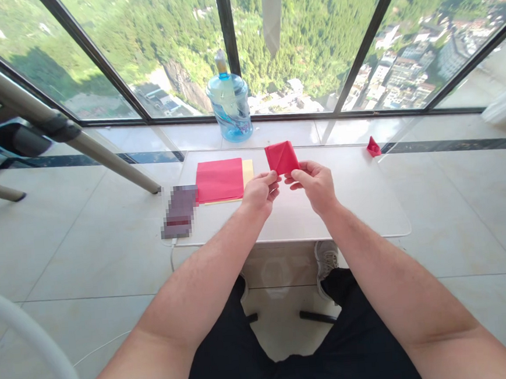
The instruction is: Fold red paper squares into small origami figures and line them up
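1. Farthest left, well apart from the blue water jug (231, 109), we see a slanted metal leg (110, 157) reaching down to the left edge of the pale surface (363, 201).
2. Left of the jug and nearer to us, a dark rectangular item (180, 211) lies on the surface; it is blurred out, so we cannot tell what it is. A white cable (172, 251) runs from its near end.
3. Closer to the jug, on its near left side, we have a stack of red sheets (219, 180), with a yellow sheet (248, 170) showing along its right edge.
4. The jug itself stands upright just beyond the surface, by the window.
5. In front of the jug and slightly right of it, our left hand (262, 190) pinches the near left corner of the folded red paper (282, 158).
6. That paper is up between our hands, to the near right of the jug, with crease lines across its face.
7. Farther right of the jug, our right hand (316, 184) grips the paper's near right corner, thumb and fingers closed on it.
8. Well to the right of the jug, a small red folded piece (373, 147) sits near the surface's far right corner.
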Motion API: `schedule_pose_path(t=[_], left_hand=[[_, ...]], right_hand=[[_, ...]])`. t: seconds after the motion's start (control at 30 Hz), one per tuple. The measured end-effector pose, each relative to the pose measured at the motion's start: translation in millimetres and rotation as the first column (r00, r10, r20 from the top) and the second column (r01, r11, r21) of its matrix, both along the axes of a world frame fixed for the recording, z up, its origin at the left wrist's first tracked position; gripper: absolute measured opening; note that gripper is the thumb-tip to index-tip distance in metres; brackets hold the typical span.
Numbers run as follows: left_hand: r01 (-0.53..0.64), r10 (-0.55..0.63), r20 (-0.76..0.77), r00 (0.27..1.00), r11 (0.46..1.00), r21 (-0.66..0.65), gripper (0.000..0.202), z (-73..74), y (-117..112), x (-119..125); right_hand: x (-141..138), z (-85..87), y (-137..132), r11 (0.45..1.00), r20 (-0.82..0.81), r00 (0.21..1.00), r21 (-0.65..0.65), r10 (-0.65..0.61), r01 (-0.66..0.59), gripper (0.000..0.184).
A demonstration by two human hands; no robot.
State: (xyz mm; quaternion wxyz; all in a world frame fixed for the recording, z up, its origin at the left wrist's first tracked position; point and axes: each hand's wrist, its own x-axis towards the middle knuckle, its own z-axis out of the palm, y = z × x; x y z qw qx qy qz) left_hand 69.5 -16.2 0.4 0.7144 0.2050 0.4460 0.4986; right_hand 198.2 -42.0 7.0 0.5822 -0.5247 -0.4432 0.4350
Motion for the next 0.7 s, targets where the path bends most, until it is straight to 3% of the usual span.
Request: schedule_pose_path(t=[0.13,0.3,0.7], left_hand=[[0.041,-0.043,0.018,0.999,0.995,0.088,0.022,-0.4,-9,7],[-0.011,0.024,-0.076,0.997,0.987,0.161,0.022,-1.1,-13,12],[-0.129,0.165,-0.197,0.966,0.974,0.186,0.023,-2.4,1,-2]], right_hand=[[-4,-2.4,2,0.998,0.021,0.998,-0.006,-0.058,0.058,0.028],[-3,-8.6,5,0.984,0.041,0.983,0.002,-0.179,0.179,0.023],[5,-4.6,5,0.988,0.071,0.986,-0.003,-0.154,0.155,0.037]])
